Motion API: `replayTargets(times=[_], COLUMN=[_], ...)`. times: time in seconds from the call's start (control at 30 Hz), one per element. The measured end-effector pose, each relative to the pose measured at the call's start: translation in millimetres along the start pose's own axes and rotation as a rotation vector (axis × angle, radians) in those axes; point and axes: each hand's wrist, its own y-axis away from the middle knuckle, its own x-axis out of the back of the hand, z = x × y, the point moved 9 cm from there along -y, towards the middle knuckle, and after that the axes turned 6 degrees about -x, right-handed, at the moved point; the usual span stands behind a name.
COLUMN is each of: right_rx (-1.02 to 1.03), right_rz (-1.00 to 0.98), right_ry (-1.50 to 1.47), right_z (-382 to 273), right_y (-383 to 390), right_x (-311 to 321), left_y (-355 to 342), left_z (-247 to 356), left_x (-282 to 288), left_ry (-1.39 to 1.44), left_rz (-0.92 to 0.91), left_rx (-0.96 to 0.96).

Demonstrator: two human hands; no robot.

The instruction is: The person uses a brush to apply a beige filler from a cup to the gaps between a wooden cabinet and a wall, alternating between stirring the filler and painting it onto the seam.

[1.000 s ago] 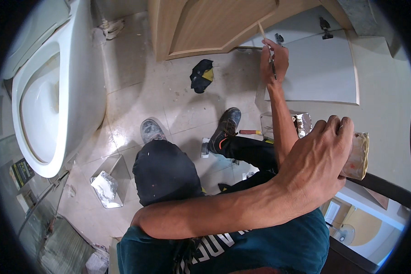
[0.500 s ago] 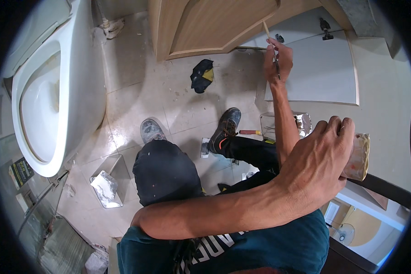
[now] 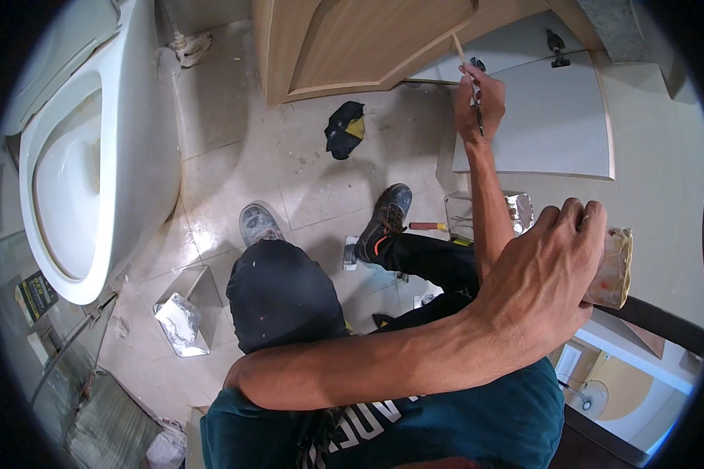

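Observation:
My left arm crosses in front of my body to the right. My left hand is closed on a stained, pale cup-like container with a rough yellowish rim; its inside cannot be made out. Farther off, my right hand grips a thin brush-like stick between thumb and fingers. The stick's pale end points away from me, at the lower edge of the wooden cabinet door. Its dark, pointed end lies along my palm toward the wrist. Whether the pale end touches the wood cannot be told.
A toilet stands at left. Beyond my right arm, a white hinged panel adjoins the cabinet. On the tiles lie a black-and-yellow cloth-like piece, a red-handled tool and a metal tin. Another tin sits partly behind my right forearm.
My right hand has shifted very slightly to the right, and the stick in it has tilted a little. My left hand and the container stay put.

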Motion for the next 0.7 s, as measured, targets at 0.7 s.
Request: replayTargets(times=[0.7], right_rx=[0.162], right_rz=[0.083], right_ry=[0.033], right_z=[-13], right_y=[-12], right_x=[16], left_y=[-1], left_z=[0], left_x=[-1], left_ry=[0.011], left_rz=[-0.012], left_rx=[0.017])
